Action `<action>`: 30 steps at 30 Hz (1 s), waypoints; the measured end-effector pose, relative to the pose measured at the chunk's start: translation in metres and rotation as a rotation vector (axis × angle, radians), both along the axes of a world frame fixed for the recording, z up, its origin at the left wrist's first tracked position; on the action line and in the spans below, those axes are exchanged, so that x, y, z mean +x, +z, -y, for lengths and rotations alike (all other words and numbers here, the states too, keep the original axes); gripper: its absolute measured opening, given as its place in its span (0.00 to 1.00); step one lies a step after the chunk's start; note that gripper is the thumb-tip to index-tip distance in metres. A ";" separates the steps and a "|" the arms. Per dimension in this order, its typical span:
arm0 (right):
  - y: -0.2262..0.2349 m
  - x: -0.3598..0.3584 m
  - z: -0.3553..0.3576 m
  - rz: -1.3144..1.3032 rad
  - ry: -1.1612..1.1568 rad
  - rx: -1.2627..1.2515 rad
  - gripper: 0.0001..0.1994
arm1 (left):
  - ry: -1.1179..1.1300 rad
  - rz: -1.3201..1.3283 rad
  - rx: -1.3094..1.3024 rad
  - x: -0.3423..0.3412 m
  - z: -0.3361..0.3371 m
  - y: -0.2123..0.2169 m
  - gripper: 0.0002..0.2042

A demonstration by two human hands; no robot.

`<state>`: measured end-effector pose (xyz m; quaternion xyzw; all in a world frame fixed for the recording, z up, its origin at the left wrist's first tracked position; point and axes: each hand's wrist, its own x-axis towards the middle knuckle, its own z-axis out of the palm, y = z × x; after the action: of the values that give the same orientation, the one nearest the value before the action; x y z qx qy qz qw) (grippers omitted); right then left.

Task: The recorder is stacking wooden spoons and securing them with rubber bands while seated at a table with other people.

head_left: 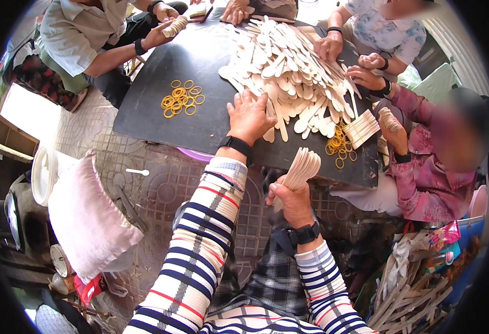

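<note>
A big heap of pale wooden spoons (278,61) covers the middle of the dark table (150,61). My left hand (248,118) reaches to its near left edge, fingers apart and fingertips at the outermost spoons; I see no spoon gripped in it. In front of the table edge, my right hand (293,199) is closed around a bundle of wooden spoons (303,167), their ends fanned upward. Yellow rubber bands (180,100) lie left of my left hand. More yellow rubber bands (340,146) lie by the heap, next to a stack of wooden sticks or spoons (362,129).
Co-workers sit around the table; one at the right holds a bundle (389,119), another at the far left holds a bundle (175,26). A pink cushion (91,222) stands at left, near a dropped spoon (137,172) on the tiled floor. Wooden scraps (406,300) fill the lower right.
</note>
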<state>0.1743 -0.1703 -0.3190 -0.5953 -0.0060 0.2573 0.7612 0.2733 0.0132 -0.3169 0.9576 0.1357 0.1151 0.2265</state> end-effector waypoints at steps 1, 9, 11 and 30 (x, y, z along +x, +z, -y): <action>0.000 0.000 0.000 0.004 0.002 0.002 0.04 | -0.045 -0.116 -0.022 -0.001 -0.002 0.003 0.26; 0.002 0.000 -0.001 0.015 0.004 0.005 0.04 | -0.053 -0.221 0.073 -0.008 0.002 0.018 0.24; 0.004 0.000 -0.002 0.046 -0.005 -0.058 0.03 | -0.096 -0.305 0.070 -0.009 0.001 0.026 0.22; 0.002 0.002 0.000 -0.022 -0.020 0.027 0.03 | -0.273 -0.160 0.337 0.047 -0.074 0.010 0.07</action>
<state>0.1763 -0.1701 -0.3166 -0.5821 0.0047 0.2560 0.7718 0.3200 0.0867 -0.3066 0.9974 0.0012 0.0283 0.0655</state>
